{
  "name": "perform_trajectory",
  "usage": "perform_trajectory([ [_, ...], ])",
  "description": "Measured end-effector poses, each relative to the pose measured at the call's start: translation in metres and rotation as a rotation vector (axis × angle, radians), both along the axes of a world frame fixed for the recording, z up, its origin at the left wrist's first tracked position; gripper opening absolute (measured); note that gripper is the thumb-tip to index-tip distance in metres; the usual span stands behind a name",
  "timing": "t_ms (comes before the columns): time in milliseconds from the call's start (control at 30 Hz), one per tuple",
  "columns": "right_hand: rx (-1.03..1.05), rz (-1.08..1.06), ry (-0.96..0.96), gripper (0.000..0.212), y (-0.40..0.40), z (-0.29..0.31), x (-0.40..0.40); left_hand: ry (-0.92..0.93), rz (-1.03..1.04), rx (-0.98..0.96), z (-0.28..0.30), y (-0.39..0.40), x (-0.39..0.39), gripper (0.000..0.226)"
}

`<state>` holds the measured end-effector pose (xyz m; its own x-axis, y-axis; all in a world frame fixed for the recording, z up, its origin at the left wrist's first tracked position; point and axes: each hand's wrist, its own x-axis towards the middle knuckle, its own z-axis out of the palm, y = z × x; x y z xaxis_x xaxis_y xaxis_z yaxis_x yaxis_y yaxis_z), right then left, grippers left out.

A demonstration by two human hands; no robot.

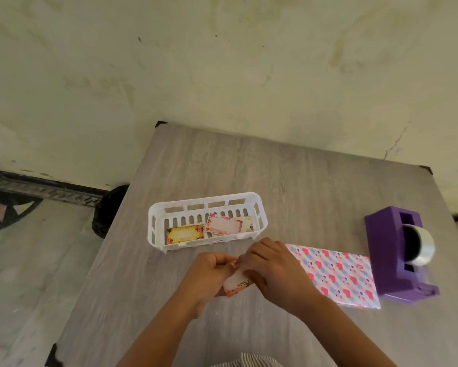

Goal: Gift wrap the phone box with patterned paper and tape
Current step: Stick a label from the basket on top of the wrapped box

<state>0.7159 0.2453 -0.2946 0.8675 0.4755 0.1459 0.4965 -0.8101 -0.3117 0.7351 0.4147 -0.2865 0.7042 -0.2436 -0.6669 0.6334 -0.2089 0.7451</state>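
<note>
The phone box (339, 276), wrapped in paper with pink and purple hearts, lies flat on the grey table (275, 176) to the right of my hands. A purple tape dispenser (397, 255) with a clear tape roll stands just right of the box. Both hands hover above the table's middle front. My left hand (206, 276) and my right hand (272, 271) together pinch a small floral gift card (237, 283), the right fingers at its upper edge. My hands hide most of the card.
A white slotted plastic basket (156, 221) sits behind my hands with a yellow card (184, 234) and a pink card (222, 225) inside. The table's left edge drops to a patterned floor. A pale wall stands behind the table.
</note>
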Motion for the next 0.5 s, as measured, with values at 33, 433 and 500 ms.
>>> perform_trajectory([
  [33, 0.003, -0.007, -0.011, 0.018, -0.003, -0.001, -0.005, 0.005, 0.008, 0.003, -0.001, -0.003, -0.003, 0.012],
  [433, 0.9, -0.748, 0.266, 0.027, -0.045, 0.012, -0.063, -0.304, 0.041, 0.379, -0.057, -0.04, -0.005, 0.016],
  [500, 1.233, -0.882, 0.457, 0.022, -0.048, 0.015, -0.068, -0.35, 0.052, 0.454, -0.065, -0.046, -0.004, 0.021],
])
